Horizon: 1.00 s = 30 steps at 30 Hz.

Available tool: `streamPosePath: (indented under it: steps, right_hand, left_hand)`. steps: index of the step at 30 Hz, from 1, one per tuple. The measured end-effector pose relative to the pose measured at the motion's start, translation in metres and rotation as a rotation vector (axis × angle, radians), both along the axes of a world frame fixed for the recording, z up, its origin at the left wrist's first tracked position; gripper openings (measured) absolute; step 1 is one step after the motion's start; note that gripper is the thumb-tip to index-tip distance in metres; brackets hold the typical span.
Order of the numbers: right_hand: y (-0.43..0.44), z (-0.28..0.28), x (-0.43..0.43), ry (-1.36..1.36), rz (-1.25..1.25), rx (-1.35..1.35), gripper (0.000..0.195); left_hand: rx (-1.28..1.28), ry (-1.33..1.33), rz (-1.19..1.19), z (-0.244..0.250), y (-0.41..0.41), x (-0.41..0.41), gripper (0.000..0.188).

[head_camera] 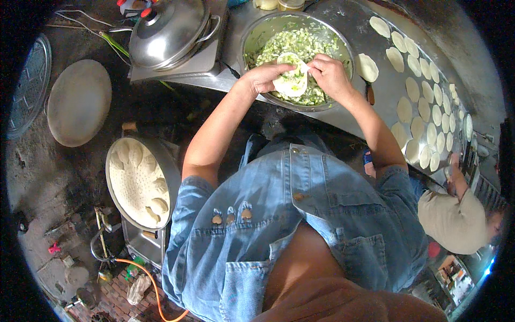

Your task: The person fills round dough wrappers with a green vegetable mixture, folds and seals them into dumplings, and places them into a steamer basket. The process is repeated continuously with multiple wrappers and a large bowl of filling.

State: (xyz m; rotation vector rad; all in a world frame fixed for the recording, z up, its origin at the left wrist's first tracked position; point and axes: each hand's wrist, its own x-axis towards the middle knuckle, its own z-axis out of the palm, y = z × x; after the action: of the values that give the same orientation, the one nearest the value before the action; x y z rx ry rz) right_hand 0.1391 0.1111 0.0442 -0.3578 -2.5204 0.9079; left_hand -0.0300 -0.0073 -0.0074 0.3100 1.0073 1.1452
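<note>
Over a large steel basin [250, 28] I hold a round dough wrapper [295, 89] with chopped green filling on it. My left hand [270, 76] cups the wrapper from the left, its thumb resting on the filling. The fingers of my right hand [328, 74] pinch the wrapper's right edge. Below both hands, chopped green and pale filling [299, 40] spreads through the basin. A single wrapper [367, 67] lies just right of the basin, close to a brown handle [370, 94] whose other end is hidden.
Several flat dough rounds [423, 108] cover the metal counter [342, 126] on the right, where another person [454, 221] works. A lidded wok [169, 36] stands at upper left. Lower left, a perforated steamer [132, 185] holds folded dumplings [159, 205]. An orange hose [155, 281] runs below it.
</note>
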Motion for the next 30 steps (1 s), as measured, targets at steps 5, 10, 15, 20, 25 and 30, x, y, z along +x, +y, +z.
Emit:
streamPosePath:
  steps: [5,10,15,20,25,30]
  right_hand:
    - [0.007,-0.021,0.008,-0.054,0.011,-0.311,0.014]
    - [-0.008,-0.027,0.019,0.003,0.11,-0.149,0.024]
    - [-0.011,-0.026,0.014,0.15,-0.008,0.018,0.016]
    - [-0.006,-0.016,0.006,0.066,-0.168,-0.498,0.01]
    - [0.009,-0.01,0.002,-0.28,-0.035,-0.655,0.012]
    - [-0.009,0.008,0.007,0.021,0.074,-0.032,0.007]
  left_hand:
    - [0.009,0.034,0.128,0.007,0.001,0.015,0.036]
    - [-0.102,0.048,0.044,0.035,-0.006,0.01,0.035]
    - [-0.006,-0.254,0.081,0.008,-0.002,0.005,0.037]
    - [0.072,-0.001,0.037,0.025,-0.011,0.015,0.037]
    - [0.07,0.065,-0.007,0.032,-0.017,0.014,0.043]
    - [0.104,0.12,-0.058,0.029,-0.016,0.013,0.043]
